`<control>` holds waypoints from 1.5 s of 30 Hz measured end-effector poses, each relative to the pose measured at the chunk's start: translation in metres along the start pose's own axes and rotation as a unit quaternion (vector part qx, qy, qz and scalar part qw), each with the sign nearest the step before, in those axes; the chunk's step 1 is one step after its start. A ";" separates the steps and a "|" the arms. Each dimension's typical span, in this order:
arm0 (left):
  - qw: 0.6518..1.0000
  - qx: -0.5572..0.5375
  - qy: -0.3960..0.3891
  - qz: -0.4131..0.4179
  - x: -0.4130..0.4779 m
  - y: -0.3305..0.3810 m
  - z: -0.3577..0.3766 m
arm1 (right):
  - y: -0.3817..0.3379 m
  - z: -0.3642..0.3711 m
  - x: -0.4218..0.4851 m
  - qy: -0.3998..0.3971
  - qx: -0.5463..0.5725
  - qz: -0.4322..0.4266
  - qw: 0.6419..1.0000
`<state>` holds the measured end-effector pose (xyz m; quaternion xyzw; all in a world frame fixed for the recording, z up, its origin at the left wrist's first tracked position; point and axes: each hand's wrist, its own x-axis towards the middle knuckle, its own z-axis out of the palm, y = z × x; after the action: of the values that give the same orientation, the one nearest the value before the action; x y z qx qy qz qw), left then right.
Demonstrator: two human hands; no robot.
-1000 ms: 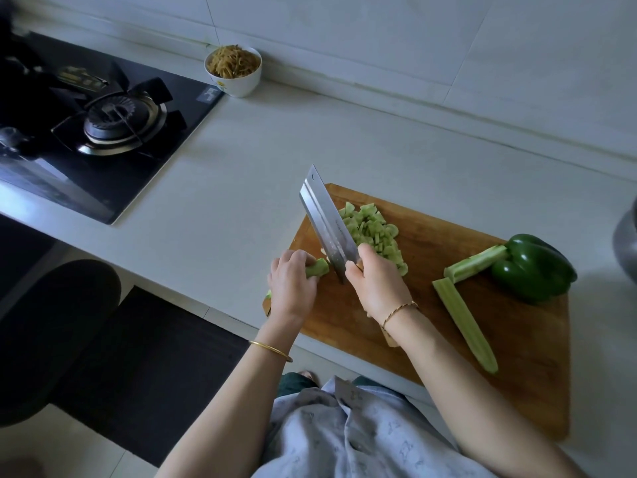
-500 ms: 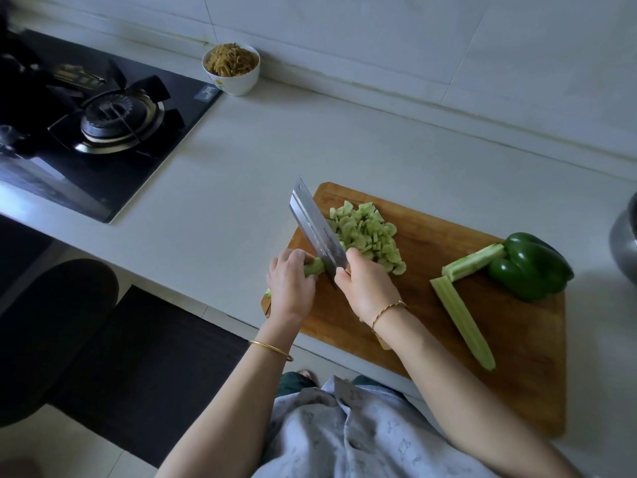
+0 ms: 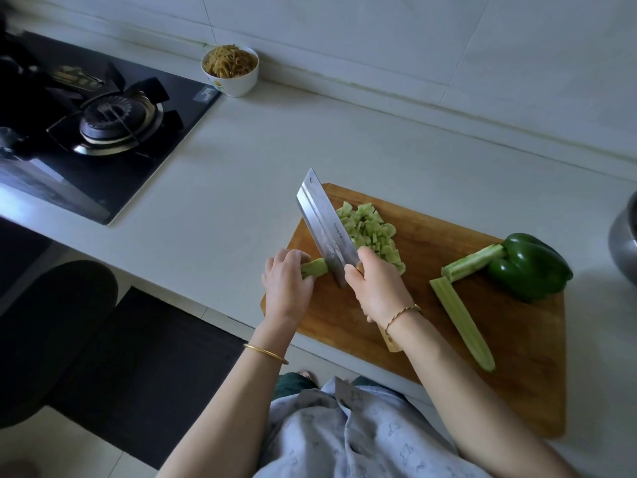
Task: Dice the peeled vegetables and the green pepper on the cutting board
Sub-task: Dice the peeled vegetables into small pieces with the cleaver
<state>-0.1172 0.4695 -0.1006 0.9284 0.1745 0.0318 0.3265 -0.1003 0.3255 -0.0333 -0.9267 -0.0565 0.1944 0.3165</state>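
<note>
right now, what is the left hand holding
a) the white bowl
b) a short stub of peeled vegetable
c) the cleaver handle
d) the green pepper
b: the left hand grips a short peeled vegetable stub on the board, just left of the cleaver, which the right hand holds.

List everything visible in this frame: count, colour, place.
cutting board: one, brown wood, counter's near edge.
cleaver: one, steel, over the board's left end.
vegetable stub: one, pale green, left of the blade.
diced pieces: one pile, pale green, right of the blade.
peeled sticks: two, pale green, mid-board.
green pepper: one, dark green, board's far right.
bowl: one, white, yellowish shreds inside, by the wall.
gas hob: one, black, far left.
metal vessel: one, grey, right edge.
bangles: two, gold, one per wrist.
left grip: one, holds the stub.
right grip: one, holds the cleaver.
</note>
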 end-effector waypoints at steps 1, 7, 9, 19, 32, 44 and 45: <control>1.000 -0.001 0.000 -0.003 0.000 -0.001 0.000 | 0.000 0.000 0.000 -0.001 0.001 -0.001 1.000; 1.000 -0.010 -0.001 -0.003 -0.001 0.000 0.000 | -0.003 0.000 0.000 -0.007 -0.016 -0.007 1.000; 1.000 -0.010 -0.001 -0.003 -0.001 0.000 0.000 | -0.004 0.002 0.000 -0.003 -0.030 -0.006 1.000; 1.000 -0.013 0.005 0.000 -0.001 0.000 0.003 | 0.000 0.009 0.004 -0.004 -0.007 0.007 1.000; 1.000 -0.009 0.008 -0.003 -0.001 0.001 0.006 | 0.000 0.003 0.000 -0.005 0.001 -0.004 1.000; 1.000 -0.014 0.011 -0.002 -0.003 0.003 0.006 | 0.001 0.010 0.005 0.001 -0.001 0.015 1.000; 1.000 -0.014 0.011 0.000 -0.002 0.003 0.006 | 0.002 0.008 0.004 0.002 0.008 0.016 1.000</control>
<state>-0.1172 0.4629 -0.1035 0.9234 0.1774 0.0449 0.3375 -0.0995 0.3299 -0.0418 -0.9252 -0.0399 0.1983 0.3211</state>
